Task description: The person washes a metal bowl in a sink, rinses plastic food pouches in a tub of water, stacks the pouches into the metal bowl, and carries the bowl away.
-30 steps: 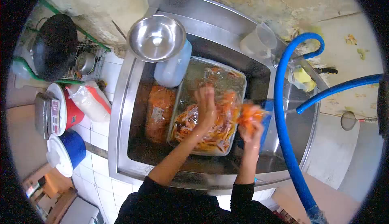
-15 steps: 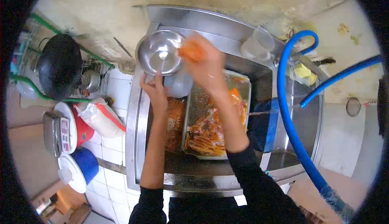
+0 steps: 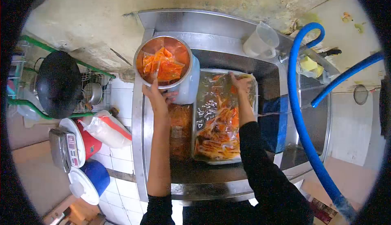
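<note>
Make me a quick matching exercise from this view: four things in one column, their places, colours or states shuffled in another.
Things:
1. Bowl
2. Tray
3. Left hand
4. Hose

Places, colours or states:
A. With the right hand at its far end
B. Blue and curved
C. Left of the tray, orange pieces inside
D. At the bowl's near edge

Right pairs: 1-C, 2-A, 3-D, 4-B.

We're in a blk top (image 3: 216, 215) at the near edge, w/ blk L sleeve (image 3: 158, 210) & blk R sleeve (image 3: 262, 151), same dark cloth, both stopping partway along the forearms (image 3: 159, 156); our L hand (image 3: 159, 97) & R hand (image 3: 242, 82) are bare.
</note>
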`<state>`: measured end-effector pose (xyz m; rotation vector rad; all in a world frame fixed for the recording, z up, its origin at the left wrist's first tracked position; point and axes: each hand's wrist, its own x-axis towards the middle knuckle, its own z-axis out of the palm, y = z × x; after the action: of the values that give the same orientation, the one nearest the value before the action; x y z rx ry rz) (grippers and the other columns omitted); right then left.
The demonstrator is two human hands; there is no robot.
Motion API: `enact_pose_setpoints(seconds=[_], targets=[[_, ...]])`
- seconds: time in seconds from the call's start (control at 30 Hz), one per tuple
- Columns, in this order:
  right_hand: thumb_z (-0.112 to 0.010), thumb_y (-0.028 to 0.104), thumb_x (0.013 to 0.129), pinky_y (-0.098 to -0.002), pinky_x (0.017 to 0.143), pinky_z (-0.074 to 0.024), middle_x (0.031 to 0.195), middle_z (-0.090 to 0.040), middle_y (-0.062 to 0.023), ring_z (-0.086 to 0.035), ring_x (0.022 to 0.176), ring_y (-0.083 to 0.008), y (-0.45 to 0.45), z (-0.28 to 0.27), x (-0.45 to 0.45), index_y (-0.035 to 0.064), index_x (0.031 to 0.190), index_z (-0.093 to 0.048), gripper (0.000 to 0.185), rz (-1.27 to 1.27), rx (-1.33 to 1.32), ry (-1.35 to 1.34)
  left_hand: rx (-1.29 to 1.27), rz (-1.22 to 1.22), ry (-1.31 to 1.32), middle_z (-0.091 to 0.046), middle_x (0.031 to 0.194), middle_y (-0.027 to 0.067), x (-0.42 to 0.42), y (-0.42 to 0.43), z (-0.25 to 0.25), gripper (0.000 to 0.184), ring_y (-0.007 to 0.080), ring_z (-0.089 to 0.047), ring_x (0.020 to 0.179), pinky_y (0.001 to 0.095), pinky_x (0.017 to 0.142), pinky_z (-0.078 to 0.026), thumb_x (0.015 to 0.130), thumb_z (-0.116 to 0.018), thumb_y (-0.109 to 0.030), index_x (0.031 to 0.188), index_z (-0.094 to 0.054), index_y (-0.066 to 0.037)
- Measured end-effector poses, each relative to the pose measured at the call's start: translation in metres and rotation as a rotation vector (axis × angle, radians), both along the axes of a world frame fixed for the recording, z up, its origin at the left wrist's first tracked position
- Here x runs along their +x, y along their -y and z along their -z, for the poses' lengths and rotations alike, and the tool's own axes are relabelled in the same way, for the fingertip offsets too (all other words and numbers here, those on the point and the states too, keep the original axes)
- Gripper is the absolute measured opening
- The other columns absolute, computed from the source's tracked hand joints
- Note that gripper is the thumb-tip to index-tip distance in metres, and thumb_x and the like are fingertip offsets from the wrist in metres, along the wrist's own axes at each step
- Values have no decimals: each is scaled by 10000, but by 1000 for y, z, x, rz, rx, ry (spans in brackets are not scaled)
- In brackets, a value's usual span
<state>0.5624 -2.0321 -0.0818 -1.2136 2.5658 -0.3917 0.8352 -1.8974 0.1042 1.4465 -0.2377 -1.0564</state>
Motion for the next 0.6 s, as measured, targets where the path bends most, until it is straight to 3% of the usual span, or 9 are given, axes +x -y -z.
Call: enact_pose_setpoints(seconds=[0.07,0.13,0.2,0.23,0.3,0.33,0.37,0.43,0.6], targets=[[-598,721,699,-452,1037,-344,1330,-439,-305,-451,1244,-387,4,21,19,-110,1387,-249,1134,83,6,-1,-31,-90,-187,-535,1003,142,-2,-11,18,530,200,-609,677,318,532,-466,933,-436,-377,1335,-224,-104],[-521,650,805,-446,1040,-334,1362,-405,-304,-419,1261,-413,-4,42,34,-77,1403,-245,982,-13,-135,259,37,-306,13,-520,1082,115,-34,-31,32,428,186,-588,815,325,668,-463,957,-394,-449,1200,-372,-97],[-477,506,897,-451,1012,-354,1355,-421,-289,-430,1239,-429,-18,43,51,-40,1377,-309,746,-62,-230,516,107,-214,459,-530,974,84,-69,-60,38,351,176,-527,841,333,726,-452,979,-386,-397,1117,-431,-77],[-467,423,929,-454,996,-365,1350,-430,-283,-440,1225,-433,-28,40,57,-21,1359,-343,630,-66,-184,560,108,-143,374,-520,959,88,-91,-75,57,304,187,-508,894,329,804,-419,991,-389,-337,1105,-443,-60],[-513,348,906,-475,957,-395,1256,-509,-283,-489,1143,-454,-36,57,55,59,1366,-353,566,-470,-70,443,48,183,392,-519,962,92,-119,-102,108,238,210,-500,955,333,883,-397,995,-431,-250,978,-499,-22],[-534,292,899,-448,971,-397,1231,-533,-281,-487,1146,-449,-39,59,53,74,1369,-355,549,-638,65,364,19,588,482,-491,1219,143,-120,-115,136,428,270,-499,1109,352,940,-395,981,-435,-383,1226,-452,-32],[-534,292,899,-448,971,-397,1231,-533,-281,-487,1146,-449,-41,53,49,74,1369,-355,549,-642,67,365,21,585,482,-491,1219,143,-128,-112,149,428,270,-499,1109,352,940,-395,981,-435,-383,1226,-452,-32],[-558,270,871,-435,990,-402,1204,-552,-277,-494,1147,-432,-46,43,36,112,1387,-362,574,-1097,302,204,89,651,230,-491,1229,146,-142,-111,181,486,275,-503,1110,367,927,-406,960,-426,-437,1246,-451,-44],[-591,253,850,-412,978,-411,1191,-569,-237,-514,1126,-381,-65,40,-17,89,1348,-410,554,-1047,484,454,269,551,-481,-489,1253,154,-152,-102,255,632,289,-514,1113,407,894,-434,906,-404,-571,1295,-451,-76]])
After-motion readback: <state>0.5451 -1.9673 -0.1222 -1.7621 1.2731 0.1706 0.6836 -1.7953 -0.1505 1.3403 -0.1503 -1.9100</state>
